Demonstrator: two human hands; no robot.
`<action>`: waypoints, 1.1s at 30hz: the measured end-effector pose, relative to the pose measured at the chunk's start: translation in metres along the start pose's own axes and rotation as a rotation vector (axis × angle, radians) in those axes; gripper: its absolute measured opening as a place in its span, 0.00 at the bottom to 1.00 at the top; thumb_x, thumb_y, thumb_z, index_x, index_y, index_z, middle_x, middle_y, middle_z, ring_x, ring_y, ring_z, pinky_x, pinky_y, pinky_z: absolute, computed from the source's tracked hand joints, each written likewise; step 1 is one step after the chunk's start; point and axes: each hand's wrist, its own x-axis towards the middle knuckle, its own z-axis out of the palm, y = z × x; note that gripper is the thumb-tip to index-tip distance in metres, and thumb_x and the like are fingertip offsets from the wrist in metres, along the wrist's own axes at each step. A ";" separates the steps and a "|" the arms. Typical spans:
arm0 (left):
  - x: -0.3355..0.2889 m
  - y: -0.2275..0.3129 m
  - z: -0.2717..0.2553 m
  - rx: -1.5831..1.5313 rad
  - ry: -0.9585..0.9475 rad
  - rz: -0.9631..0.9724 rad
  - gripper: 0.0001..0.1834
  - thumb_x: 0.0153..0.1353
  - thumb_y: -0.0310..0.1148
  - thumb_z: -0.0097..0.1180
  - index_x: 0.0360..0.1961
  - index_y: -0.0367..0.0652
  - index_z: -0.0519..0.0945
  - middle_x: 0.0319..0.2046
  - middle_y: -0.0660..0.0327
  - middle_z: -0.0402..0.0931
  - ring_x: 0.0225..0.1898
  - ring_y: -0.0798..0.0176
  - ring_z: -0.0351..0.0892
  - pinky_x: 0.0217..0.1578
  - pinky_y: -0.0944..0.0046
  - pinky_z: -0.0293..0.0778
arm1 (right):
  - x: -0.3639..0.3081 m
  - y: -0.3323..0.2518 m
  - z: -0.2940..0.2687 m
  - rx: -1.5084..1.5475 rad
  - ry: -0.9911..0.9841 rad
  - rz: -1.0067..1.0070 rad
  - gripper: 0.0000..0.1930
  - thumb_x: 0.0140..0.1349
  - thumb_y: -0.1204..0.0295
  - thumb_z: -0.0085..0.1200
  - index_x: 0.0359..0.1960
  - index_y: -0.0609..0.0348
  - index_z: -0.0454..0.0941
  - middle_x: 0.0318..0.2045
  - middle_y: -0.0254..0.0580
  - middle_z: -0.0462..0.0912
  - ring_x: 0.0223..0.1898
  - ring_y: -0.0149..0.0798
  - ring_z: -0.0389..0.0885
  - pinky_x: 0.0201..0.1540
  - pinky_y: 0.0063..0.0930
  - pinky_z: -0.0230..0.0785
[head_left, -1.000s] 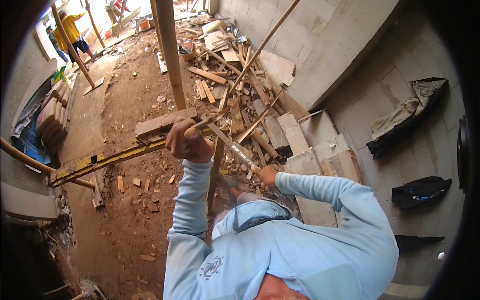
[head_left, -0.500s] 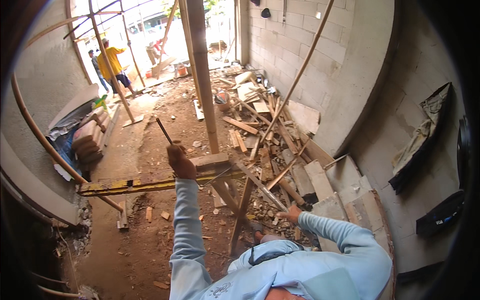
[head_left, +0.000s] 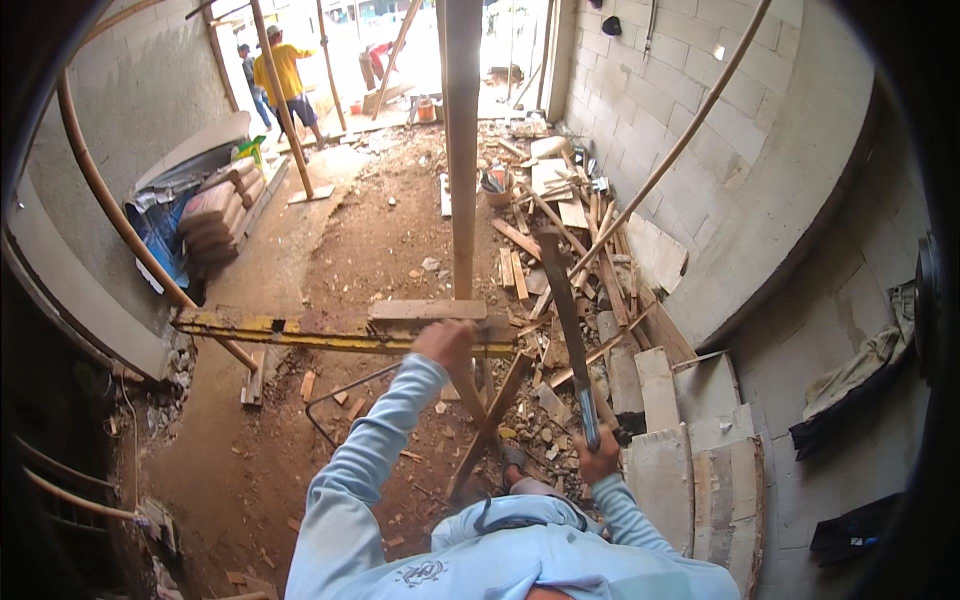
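My left hand (head_left: 447, 345) is closed at the near edge of a yellow-painted beam (head_left: 235, 325), around a thin bent steel rod (head_left: 352, 384). The rod runs out to the left below the beam and turns at a sharp corner; its other end is hidden by my hand and the beam. A short wooden block (head_left: 415, 310) lies on top of the beam, just beyond my fingers. My right hand (head_left: 599, 456) grips the lower end of a long bar-like metal tool (head_left: 568, 325), brown above and grey at the handle. It stands nearly upright, apart from the beam.
A wooden post (head_left: 462, 180) rises behind the beam. Scrap boards (head_left: 570, 200) and rubble spread at the right beside concrete slabs (head_left: 655, 470). Stacked sacks (head_left: 215, 210) lean by the left wall. A person in yellow (head_left: 285, 80) stands far off near two others.
My left hand has moved right and down toward the block, and the bent rod has swung below the beam. The tool in my right hand has come off the beam to a steeper angle.
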 end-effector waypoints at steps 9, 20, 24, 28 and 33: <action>-0.020 0.069 0.043 -0.080 -0.315 0.357 0.09 0.53 0.34 0.54 0.34 0.46 0.80 0.32 0.50 0.82 0.36 0.43 0.83 0.35 0.46 0.78 | 0.110 -0.018 0.049 0.275 -0.279 -0.091 0.12 0.57 0.67 0.66 0.33 0.62 0.77 0.25 0.40 0.76 0.28 0.35 0.74 0.34 0.31 0.69; -0.041 -0.098 0.064 -0.372 0.730 -0.414 0.31 0.64 0.60 0.52 0.48 0.40 0.79 0.49 0.54 0.79 0.54 0.55 0.75 0.49 0.55 0.72 | 0.174 0.051 0.029 0.399 -0.567 0.327 0.18 0.57 0.58 0.69 0.32 0.61 0.80 0.21 0.31 0.78 0.24 0.26 0.72 0.28 0.27 0.68; -0.033 -0.114 0.107 -1.323 0.142 -0.689 0.27 0.68 0.54 0.51 0.43 0.36 0.81 0.31 0.57 0.82 0.31 0.65 0.80 0.28 0.66 0.74 | 0.225 0.067 0.022 0.186 -0.482 0.210 0.19 0.56 0.56 0.69 0.27 0.61 0.78 0.19 0.34 0.78 0.22 0.29 0.73 0.26 0.29 0.67; 0.001 -0.094 0.156 -1.234 0.334 -0.771 0.20 0.67 0.45 0.57 0.37 0.36 0.85 0.22 0.63 0.78 0.24 0.72 0.74 0.25 0.67 0.69 | 0.269 0.108 0.048 0.134 -0.416 0.107 0.19 0.56 0.58 0.69 0.28 0.63 0.78 0.19 0.39 0.78 0.22 0.33 0.73 0.28 0.32 0.69; 0.034 -0.093 0.167 -0.829 0.445 -0.912 0.18 0.65 0.42 0.59 0.38 0.34 0.85 0.25 0.57 0.81 0.27 0.64 0.78 0.29 0.61 0.73 | 0.314 0.103 0.089 0.174 -0.434 0.042 0.17 0.55 0.60 0.69 0.30 0.62 0.80 0.19 0.41 0.80 0.22 0.36 0.76 0.28 0.33 0.71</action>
